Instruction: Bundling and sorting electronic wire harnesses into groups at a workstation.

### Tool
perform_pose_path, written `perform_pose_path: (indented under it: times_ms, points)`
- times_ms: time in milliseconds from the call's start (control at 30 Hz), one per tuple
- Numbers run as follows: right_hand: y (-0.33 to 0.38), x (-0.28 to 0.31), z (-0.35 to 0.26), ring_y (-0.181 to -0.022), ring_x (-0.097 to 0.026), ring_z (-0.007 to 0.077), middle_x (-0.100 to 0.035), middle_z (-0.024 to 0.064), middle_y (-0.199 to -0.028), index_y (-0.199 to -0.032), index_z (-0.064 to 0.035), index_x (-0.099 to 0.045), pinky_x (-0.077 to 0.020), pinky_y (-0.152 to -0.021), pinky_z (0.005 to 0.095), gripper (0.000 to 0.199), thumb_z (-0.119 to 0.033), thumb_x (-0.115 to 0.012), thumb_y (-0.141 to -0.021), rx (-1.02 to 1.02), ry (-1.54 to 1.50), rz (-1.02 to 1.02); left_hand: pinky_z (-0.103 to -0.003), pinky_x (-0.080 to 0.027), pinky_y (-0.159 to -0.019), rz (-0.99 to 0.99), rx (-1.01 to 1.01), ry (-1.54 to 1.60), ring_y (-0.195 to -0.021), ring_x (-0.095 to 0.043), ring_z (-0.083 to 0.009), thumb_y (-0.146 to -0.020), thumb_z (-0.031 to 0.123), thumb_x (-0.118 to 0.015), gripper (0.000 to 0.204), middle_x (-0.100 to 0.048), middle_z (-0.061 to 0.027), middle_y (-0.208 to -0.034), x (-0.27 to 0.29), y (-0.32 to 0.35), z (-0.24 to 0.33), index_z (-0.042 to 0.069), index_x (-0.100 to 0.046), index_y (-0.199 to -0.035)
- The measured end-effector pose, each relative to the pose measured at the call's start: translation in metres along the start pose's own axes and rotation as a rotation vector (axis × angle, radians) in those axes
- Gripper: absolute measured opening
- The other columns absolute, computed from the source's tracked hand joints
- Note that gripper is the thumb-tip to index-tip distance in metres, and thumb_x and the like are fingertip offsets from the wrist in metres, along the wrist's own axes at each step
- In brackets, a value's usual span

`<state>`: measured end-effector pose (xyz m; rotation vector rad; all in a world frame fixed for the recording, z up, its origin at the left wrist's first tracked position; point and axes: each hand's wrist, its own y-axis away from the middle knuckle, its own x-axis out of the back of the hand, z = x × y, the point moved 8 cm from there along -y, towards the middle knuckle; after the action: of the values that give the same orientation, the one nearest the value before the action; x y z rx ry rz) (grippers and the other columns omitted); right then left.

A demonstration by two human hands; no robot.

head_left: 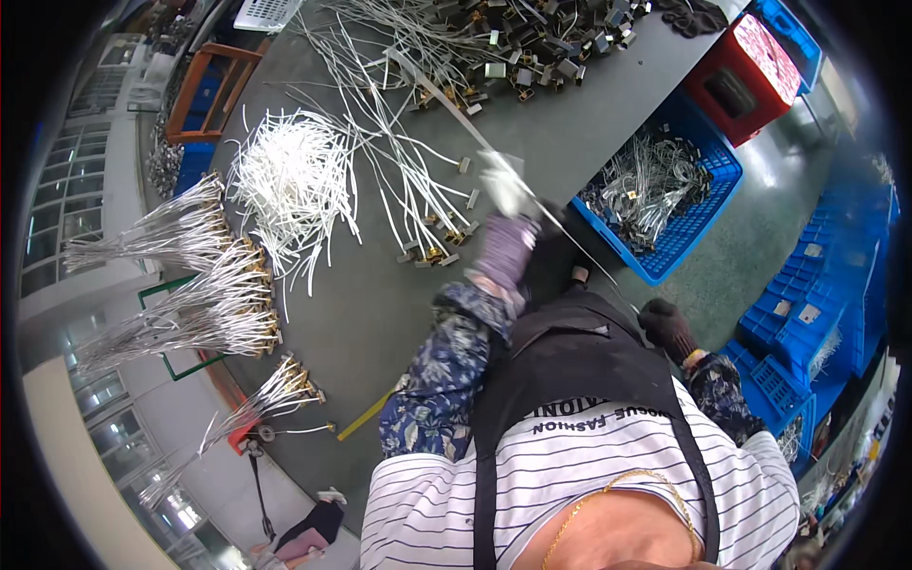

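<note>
At table (356,318), left hand (508,199) at wire (454,111), right hand (667,328) near its end; both grips unclear. Wire likely light, springy; pinch mid-length.

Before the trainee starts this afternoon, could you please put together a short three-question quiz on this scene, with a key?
1. Multiple choice: what colour is the crate holding cables beside the grey table?
a) red
b) blue
c) green

2. True or false: the glove on the right hand is white.

3. Short answer: which hand is nearer the loose heap of white strips?

Key:
1. b, blue.
2. False; it is dark.
3. The left hand, in a purplish glove and blurred.
</note>
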<state>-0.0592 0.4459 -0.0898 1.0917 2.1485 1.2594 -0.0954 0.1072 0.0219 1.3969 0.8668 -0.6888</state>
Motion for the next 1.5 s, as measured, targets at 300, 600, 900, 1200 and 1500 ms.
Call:
perform_pose_path:
  times_ms: [300,600,900,1200,1500]
  points:
    - [-0.011,-0.175,-0.224,-0.107,-0.055,0.0264,-0.055,0.0172,-0.120,-0.131,-0.0045,-0.046,-0.0442,-0.090,0.0371,0.062,-0.037,-0.067,-0.083,0.453,0.181,-0.358,-0.025,-0.044,-0.049,0.453,-0.406,-1.453,-0.056,-0.053,-0.0093,-0.084,0.031,-0.070,0.031,-0.062,-0.0046,-0.069,0.025,0.028,0.114,0.000,-0.065,-0.087]
    - [-0.069,-0.226,-0.386,-0.108,-0.057,0.0384,-0.054,0.0211,-0.124,-0.126,-0.0118,-0.052,-0.0469,-0.090,0.0433,0.055,-0.039,-0.068,-0.081,1.120,0.873,0.271,-0.024,-0.041,-0.043,0.573,-0.583,-1.497,-0.047,-0.051,-0.0080,-0.087,0.036,-0.066,0.031,-0.060,-0.0012,-0.062,0.038,0.048,0.238,0.005,-0.068,-0.092]
    - [-0.073,-0.149,-0.306,-0.075,-0.059,0.0139,-0.065,0.0065,-0.082,-0.091,-0.0044,-0.065,-0.0484,-0.068,0.0308,0.016,-0.016,-0.069,-0.081,0.697,0.139,-0.035,-0.040,-0.057,-0.070,0.129,-0.425,-0.565,-0.084,-0.065,-0.0287,-0.093,0.029,-0.058,0.032,-0.063,-0.0155,-0.092,0.014,0.007,0.095,0.000,-0.054,-0.105]
    - [0.021,-0.078,-0.118,-0.069,-0.054,0.0102,-0.056,-0.0004,-0.077,-0.089,-0.0038,-0.061,-0.0449,-0.064,0.0245,0.016,-0.019,-0.066,-0.084,0.291,-0.357,-0.369,-0.034,-0.055,-0.060,0.023,-0.321,-0.411,-0.064,-0.060,-0.0194,-0.095,0.029,-0.055,0.026,-0.064,-0.0084,-0.083,0.031,-0.092,0.063,0.004,-0.060,-0.092]
    - [0.049,0.074,0.111,-0.061,-0.055,0.0133,-0.061,0.0032,-0.072,-0.091,-0.0050,-0.064,-0.0451,-0.055,0.0295,0.019,-0.023,-0.063,-0.085,-0.171,0.300,0.144,-0.041,-0.059,-0.063,0.197,-0.609,-0.594,-0.066,-0.066,-0.0262,-0.091,0.020,-0.062,0.022,-0.066,-0.0139,-0.083,0.016,-0.098,0.123,-0.002,-0.061,-0.098]
